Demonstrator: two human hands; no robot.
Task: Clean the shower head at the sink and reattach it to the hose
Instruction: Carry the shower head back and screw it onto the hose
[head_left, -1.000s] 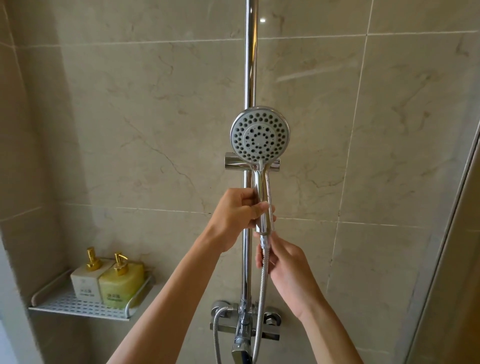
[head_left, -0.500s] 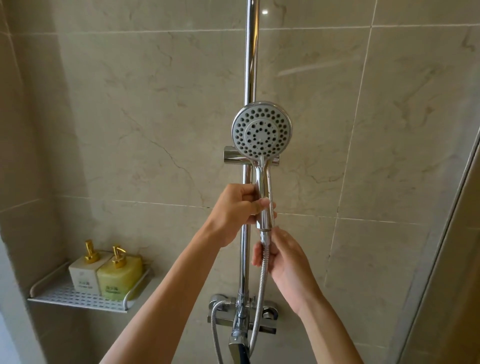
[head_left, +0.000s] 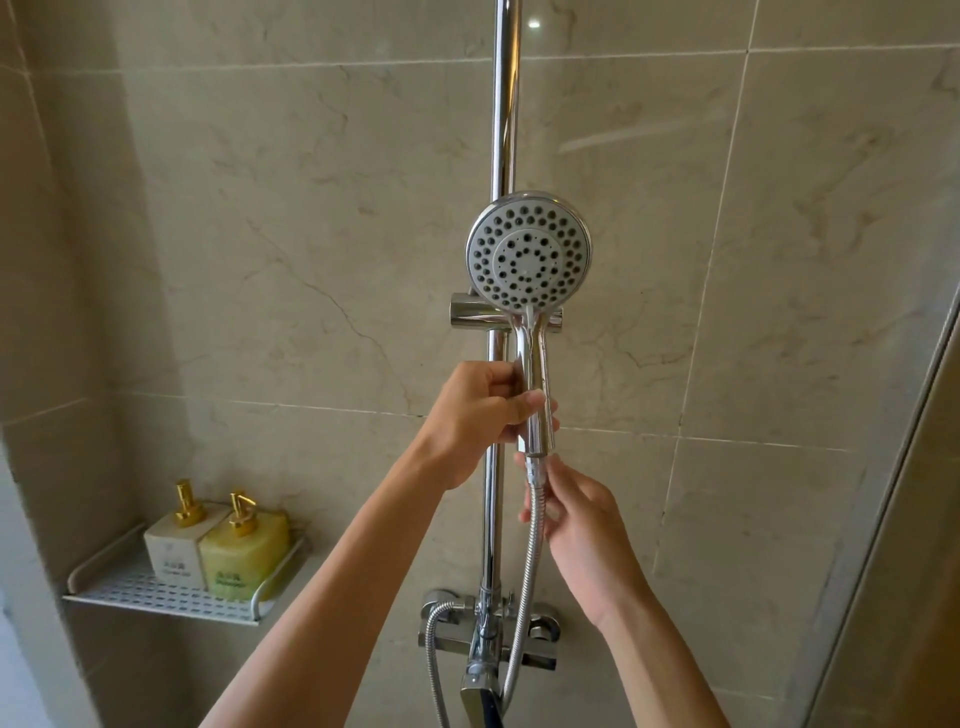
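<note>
left hand (head_left: 480, 415) gripping shower head (head_left: 529, 254) handle, right hand (head_left: 576, 512) pinching hose (head_left: 530, 525)

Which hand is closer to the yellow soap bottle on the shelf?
The left hand. It grips the shower head handle, above and right of the yellow soap bottle. The right hand pinches the hose nut, farther right.

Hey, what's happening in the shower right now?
A person is working on the shower head. The left hand grips its chrome handle, and the right hand pinches the hose at the nut just under the handle. Head and hose look joined there. Two pump bottles sit on the corner shelf.
</note>
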